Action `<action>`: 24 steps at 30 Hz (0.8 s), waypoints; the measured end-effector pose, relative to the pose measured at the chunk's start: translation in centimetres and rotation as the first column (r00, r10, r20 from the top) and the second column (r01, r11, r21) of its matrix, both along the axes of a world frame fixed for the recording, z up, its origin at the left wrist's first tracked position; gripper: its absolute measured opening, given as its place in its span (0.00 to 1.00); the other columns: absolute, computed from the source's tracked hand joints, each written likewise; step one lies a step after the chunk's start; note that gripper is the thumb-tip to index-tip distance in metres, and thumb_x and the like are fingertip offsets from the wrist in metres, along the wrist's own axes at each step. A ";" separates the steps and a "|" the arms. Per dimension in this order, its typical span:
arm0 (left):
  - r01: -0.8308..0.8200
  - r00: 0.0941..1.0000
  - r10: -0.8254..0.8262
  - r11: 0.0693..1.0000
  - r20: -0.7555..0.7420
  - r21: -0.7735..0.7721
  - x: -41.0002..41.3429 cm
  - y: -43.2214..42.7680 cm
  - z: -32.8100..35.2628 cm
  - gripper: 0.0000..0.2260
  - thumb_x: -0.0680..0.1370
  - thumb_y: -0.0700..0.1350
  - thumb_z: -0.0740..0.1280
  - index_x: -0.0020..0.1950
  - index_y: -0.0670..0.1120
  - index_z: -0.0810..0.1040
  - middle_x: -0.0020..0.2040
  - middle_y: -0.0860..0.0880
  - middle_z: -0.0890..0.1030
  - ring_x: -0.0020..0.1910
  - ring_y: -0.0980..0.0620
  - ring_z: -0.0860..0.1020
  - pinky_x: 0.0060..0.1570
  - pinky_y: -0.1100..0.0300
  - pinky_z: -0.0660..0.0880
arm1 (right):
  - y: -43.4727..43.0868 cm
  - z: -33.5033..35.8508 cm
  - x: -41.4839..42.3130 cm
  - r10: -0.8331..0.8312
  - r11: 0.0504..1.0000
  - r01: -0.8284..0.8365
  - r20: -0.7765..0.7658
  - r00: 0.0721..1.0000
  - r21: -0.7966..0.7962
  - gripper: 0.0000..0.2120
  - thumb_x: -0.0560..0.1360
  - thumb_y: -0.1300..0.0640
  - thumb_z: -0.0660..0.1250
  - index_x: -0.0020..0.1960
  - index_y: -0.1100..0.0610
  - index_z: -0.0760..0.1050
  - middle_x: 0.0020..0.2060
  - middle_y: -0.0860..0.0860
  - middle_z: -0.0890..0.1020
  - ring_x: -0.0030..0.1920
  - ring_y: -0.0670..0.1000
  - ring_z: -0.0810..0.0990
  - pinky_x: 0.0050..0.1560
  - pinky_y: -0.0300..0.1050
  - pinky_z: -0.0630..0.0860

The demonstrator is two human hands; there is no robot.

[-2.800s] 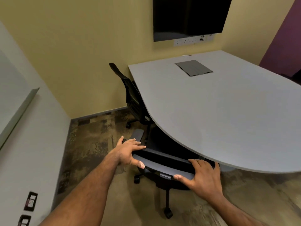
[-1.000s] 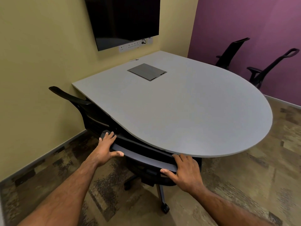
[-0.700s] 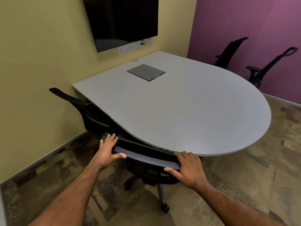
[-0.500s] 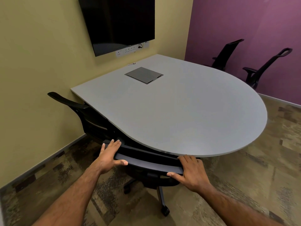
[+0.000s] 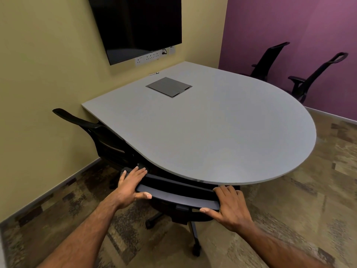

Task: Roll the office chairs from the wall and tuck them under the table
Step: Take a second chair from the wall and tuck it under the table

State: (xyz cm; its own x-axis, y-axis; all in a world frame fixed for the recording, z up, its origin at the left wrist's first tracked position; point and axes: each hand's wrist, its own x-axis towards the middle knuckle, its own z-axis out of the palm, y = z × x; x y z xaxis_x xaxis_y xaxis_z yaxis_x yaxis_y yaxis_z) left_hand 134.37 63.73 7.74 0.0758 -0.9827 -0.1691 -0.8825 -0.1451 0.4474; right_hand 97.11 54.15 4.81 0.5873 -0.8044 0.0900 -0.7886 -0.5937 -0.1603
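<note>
Nearest the viewer, 2 bare forearms reach forward to the top rail (image 5: 179, 199) of chair 1 (image 5: 166, 210), a black office chair. The left hand (image 5: 131, 185) lies on the rail's left end, its fingers straight and close together across the top and its thumb spread along the near edge. The right hand (image 5: 230, 206) rests on the right end in the same way, with its fingers straight and together and its thumb stretched along the near edge. Neither hand curls round the rail. Chair 1's seat is hidden beneath the grey table (image 5: 222, 136). Its rail sits just beside the table's rounded near edge, but whether the two touch cannot be told. Below, its base legs and 1 caster (image 5: 196, 252) stand on the patterned carpet (image 5: 289, 219). To the left, chair 2 (image 5: 100, 136), black with a mesh back, is tucked against the table's left edge, near the yellow wall (image 5: 48, 64). Farther on, a dark square hatch (image 5: 169, 87) is set flush in the table top. Above it a black screen (image 5: 139, 26) hangs on the yellow wall, with a white socket strip (image 5: 148, 57) just under it. At the far right, chair 3 (image 5: 268, 62) and chair 4 (image 5: 316, 78) stand by the purple wall (image 5: 309, 26), beyond the table's far edge and not tucked under it.
</note>
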 end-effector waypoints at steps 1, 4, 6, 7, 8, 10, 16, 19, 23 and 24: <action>0.004 1.000 -0.004 1.000 0.000 0.006 0.1 -0.1 0.1 0.61 0.58 0.85 0.51 0.82 0.49 0.54 0.83 0.52 0.51 0.81 0.54 0.41 0.78 0.48 0.33 | 0.1 0.0 0.2 -0.003 1.000 0.003 0.005 1.000 -0.002 0.39 0.71 0.20 0.48 0.60 0.49 0.75 0.53 0.47 0.77 0.51 0.51 0.73 0.52 0.51 0.69; 0.018 1.000 -0.018 1.000 -0.022 0.008 1.1 -0.5 0.5 0.60 0.59 0.85 0.53 0.82 0.49 0.54 0.83 0.52 0.51 0.81 0.55 0.40 0.78 0.47 0.32 | 0.5 0.3 1.2 -0.021 1.000 0.021 0.027 0.999 -0.013 0.41 0.72 0.20 0.47 0.61 0.51 0.76 0.53 0.48 0.78 0.52 0.53 0.75 0.53 0.52 0.71; 0.034 0.998 -0.033 0.999 -0.044 0.010 2.2 -0.9 0.8 0.60 0.59 0.85 0.54 0.82 0.49 0.54 0.83 0.53 0.50 0.81 0.55 0.39 0.78 0.48 0.32 | 0.7 0.6 2.1 -0.041 0.999 0.041 0.031 0.999 -0.010 0.43 0.71 0.20 0.46 0.62 0.52 0.77 0.53 0.49 0.78 0.52 0.54 0.76 0.54 0.54 0.72; 0.038 0.998 -0.037 0.999 -0.053 0.014 2.8 -1.2 0.9 0.60 0.59 0.84 0.55 0.82 0.49 0.54 0.83 0.53 0.50 0.81 0.55 0.39 0.77 0.49 0.31 | 0.8 0.8 2.7 -0.049 0.999 0.049 0.023 0.999 -0.008 0.43 0.71 0.20 0.45 0.63 0.52 0.77 0.53 0.49 0.78 0.52 0.54 0.76 0.54 0.54 0.72; 0.042 0.997 -0.040 0.999 -0.059 0.024 3.6 -1.5 0.9 0.60 0.60 0.84 0.56 0.82 0.49 0.53 0.83 0.53 0.50 0.80 0.55 0.38 0.77 0.49 0.31 | 1.1 0.9 3.3 -0.058 0.998 0.058 0.013 0.998 -0.008 0.44 0.71 0.20 0.44 0.63 0.53 0.77 0.52 0.50 0.78 0.52 0.55 0.76 0.54 0.54 0.72; 0.049 0.997 -0.047 0.998 -0.055 0.046 4.9 -1.9 1.0 0.56 0.64 0.80 0.62 0.82 0.48 0.53 0.83 0.52 0.49 0.80 0.55 0.38 0.76 0.51 0.30 | 1.7 1.0 4.4 -0.078 0.997 0.078 0.000 0.997 -0.004 0.45 0.71 0.20 0.43 0.63 0.53 0.77 0.52 0.51 0.79 0.51 0.55 0.77 0.53 0.55 0.73; -0.004 0.998 0.008 0.998 -0.069 0.062 8.2 -2.2 1.2 0.49 0.68 0.63 0.71 0.82 0.45 0.54 0.83 0.48 0.50 0.80 0.54 0.40 0.77 0.51 0.34 | 3.3 0.7 7.0 -0.069 0.998 0.069 -0.010 0.998 0.000 0.43 0.74 0.23 0.43 0.65 0.53 0.76 0.53 0.52 0.78 0.49 0.55 0.76 0.50 0.54 0.73; -0.004 0.998 0.008 0.997 -0.065 0.075 8.7 -2.2 1.2 0.49 0.68 0.63 0.70 0.82 0.45 0.54 0.83 0.48 0.49 0.80 0.53 0.40 0.77 0.51 0.35 | 3.5 0.6 7.5 -0.073 0.997 0.073 -0.007 0.997 -0.004 0.43 0.74 0.23 0.42 0.65 0.53 0.76 0.53 0.52 0.77 0.50 0.55 0.76 0.50 0.53 0.73; -0.004 0.997 0.010 0.996 -0.072 0.084 8.4 -2.1 1.2 0.48 0.70 0.62 0.71 0.82 0.45 0.54 0.83 0.49 0.49 0.81 0.53 0.41 0.77 0.52 0.34 | 3.3 0.5 7.4 -0.078 0.996 0.080 -0.063 0.995 0.030 0.46 0.72 0.21 0.38 0.70 0.50 0.70 0.59 0.50 0.74 0.55 0.53 0.73 0.56 0.51 0.69; -0.005 0.997 0.011 0.996 -0.071 0.085 8.4 -2.0 1.2 0.47 0.71 0.61 0.71 0.82 0.45 0.53 0.83 0.49 0.49 0.81 0.53 0.41 0.77 0.51 0.34 | 3.4 0.4 7.4 -0.079 0.996 0.082 -0.071 0.994 0.031 0.46 0.71 0.21 0.37 0.71 0.49 0.69 0.60 0.49 0.73 0.56 0.53 0.72 0.57 0.51 0.68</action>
State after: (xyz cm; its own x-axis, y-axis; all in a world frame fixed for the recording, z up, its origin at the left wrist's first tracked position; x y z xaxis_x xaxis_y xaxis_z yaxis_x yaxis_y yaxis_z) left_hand 142.75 61.71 8.90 0.0688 -0.9641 -0.2566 -0.8474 -0.1922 0.4949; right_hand 104.47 57.53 5.24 0.5244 -0.8511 0.0229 -0.8435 -0.5230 -0.1219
